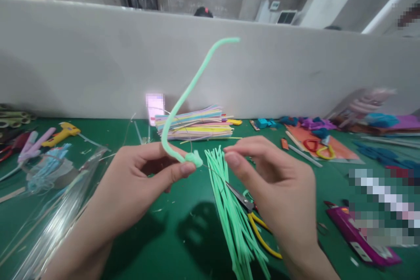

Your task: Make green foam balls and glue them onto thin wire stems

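Note:
My left hand (147,179) pinches a mint-green pipe cleaner (193,83) near its wound, bunched lower end. The long free part bends upward and curves to the right at its tip. A thin wire (211,169) sticks out of the bunched end towards my right hand (269,179). That hand has thumb and forefinger closed together; whether the wire lies between them, I cannot make out. Beneath my hands lies a loose bundle of green pipe cleaners (226,210). Yellow-handled scissors (244,199) rest beside it, partly behind my right hand.
A bundle of pastel pipe cleaners (197,127) lies at the back, by a lit phone (155,108). At left are a yellow glue gun (64,134) and clear plastic packaging (62,223). A purple packet (361,236) lies at right. A grey partition (98,61) borders the green table.

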`<state>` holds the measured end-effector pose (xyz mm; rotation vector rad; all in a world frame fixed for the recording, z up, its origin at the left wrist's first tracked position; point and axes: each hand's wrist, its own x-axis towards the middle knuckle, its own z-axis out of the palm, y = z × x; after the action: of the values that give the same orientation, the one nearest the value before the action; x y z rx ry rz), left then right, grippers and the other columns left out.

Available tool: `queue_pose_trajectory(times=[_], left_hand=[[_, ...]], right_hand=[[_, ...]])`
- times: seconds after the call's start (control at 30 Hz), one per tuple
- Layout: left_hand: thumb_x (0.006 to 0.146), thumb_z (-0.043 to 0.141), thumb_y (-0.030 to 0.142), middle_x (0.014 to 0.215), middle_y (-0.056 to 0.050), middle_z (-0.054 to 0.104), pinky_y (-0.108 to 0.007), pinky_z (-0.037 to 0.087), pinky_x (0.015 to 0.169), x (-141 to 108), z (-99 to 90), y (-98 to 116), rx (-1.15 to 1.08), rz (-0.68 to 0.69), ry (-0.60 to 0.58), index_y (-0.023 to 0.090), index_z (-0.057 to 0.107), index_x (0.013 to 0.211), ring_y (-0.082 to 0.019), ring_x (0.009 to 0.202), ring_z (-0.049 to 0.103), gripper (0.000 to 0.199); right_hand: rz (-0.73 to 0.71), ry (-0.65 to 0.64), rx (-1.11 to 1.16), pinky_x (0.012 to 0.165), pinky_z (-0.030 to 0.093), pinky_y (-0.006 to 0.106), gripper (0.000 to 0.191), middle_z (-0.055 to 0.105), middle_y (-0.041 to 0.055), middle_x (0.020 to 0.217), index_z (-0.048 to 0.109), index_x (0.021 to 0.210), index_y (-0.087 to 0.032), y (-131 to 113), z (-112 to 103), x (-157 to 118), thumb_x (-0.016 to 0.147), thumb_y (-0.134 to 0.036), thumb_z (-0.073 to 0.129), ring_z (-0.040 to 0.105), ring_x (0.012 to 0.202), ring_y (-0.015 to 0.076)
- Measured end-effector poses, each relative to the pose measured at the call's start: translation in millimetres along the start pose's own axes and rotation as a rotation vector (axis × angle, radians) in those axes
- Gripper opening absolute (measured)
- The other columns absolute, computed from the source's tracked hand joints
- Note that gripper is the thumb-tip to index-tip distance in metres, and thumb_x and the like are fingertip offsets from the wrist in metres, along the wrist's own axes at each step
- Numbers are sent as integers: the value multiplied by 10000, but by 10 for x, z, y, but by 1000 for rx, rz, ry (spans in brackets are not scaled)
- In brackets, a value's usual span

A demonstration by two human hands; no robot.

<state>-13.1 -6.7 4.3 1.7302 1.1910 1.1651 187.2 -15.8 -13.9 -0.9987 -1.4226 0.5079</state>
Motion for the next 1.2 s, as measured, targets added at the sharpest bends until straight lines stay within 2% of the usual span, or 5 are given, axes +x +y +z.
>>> queue_pose_trajectory(times=[0.3, 0.67, 0.8, 0.93, 1.2], left_hand=[[816, 743, 317, 753, 31, 761, -221, 480, 550, -22, 66, -26, 157, 126, 32, 287, 777, 778, -132, 623, 618, 60], [810, 744, 286, 667, 46, 725, -213, 443, 521, 24, 106, -36, 161, 107, 26, 264, 773, 762, -122, 582, 582, 60], [840, 699, 301, 605, 43, 665, -227, 397, 501, 37, 120, -78, 284, 120, 25, 229, 755, 749, -119, 552, 537, 129], [830, 597, 123, 607, 42, 642, -234, 374, 522, 13, 184, -81, 425, 229, -35, 186, 686, 685, -110, 556, 543, 182], [865, 683, 236, 636, 71, 682, -199, 381, 502, 3, 187, -19, 300, 168, -90, 237, 720, 715, -84, 550, 546, 155]], right_hand=[[-22, -110, 9, 718, 505, 284, 70, 718, -22, 819, 778, 853, -252, -51, 114, -87, 828, -187, 768, 646, 807, 140], [19, -138, -5, 755, 504, 314, 88, 702, -24, 814, 686, 802, -236, 42, 183, -55, 861, -170, 694, 647, 807, 158], [-137, -23, -155, 865, 499, 362, 121, 691, 24, 978, 714, 950, -239, 39, 154, -40, 846, -281, 757, 631, 960, 199], [-281, -19, -279, 794, 486, 350, 137, 645, 24, 889, 729, 915, -238, 10, 167, -65, 799, -243, 802, 585, 914, 205], [75, -174, 207, 700, 397, 314, 114, 577, -19, 791, 638, 790, -236, 184, 163, 21, 888, -257, 693, 492, 762, 152]])
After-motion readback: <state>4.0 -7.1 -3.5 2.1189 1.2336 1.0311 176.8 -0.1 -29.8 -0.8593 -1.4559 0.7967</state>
